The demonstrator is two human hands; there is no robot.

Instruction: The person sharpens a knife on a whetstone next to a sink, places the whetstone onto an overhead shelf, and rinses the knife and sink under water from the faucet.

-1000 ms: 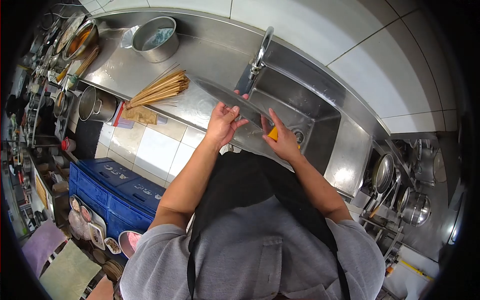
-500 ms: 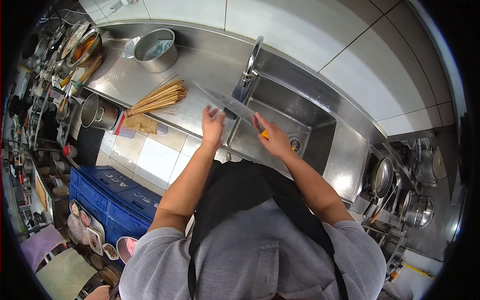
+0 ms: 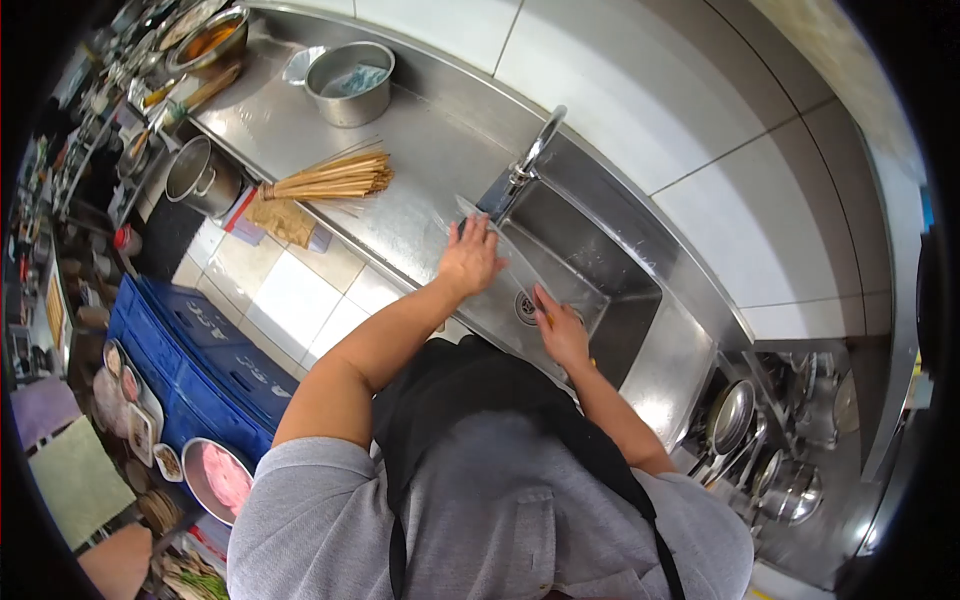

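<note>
My right hand (image 3: 562,335) is closed around the yellow handle of a large knife, held over the near side of the sink (image 3: 637,328). The wide, shiny knife blade (image 3: 520,255) points up and left, towards the counter. My left hand (image 3: 473,258) lies along the blade with its fingers stretched out, at the left edge of the sink. A small dark patch shows by its fingertips; I cannot make out what it is. Behind the blade stands the curved tap (image 3: 545,143).
A bamboo whisk brush (image 3: 335,178) lies on the steel counter (image 3: 270,125), with a metal pot (image 3: 350,100) behind it. Another pot (image 3: 203,180) stands beyond the counter's front edge. Blue crates (image 3: 190,350) are at the left; pans (image 3: 733,415) sit at the right.
My left hand has moved from beside the blade onto it. The knife has come nearer to me with my right hand. The view has turned and shifted slightly.
</note>
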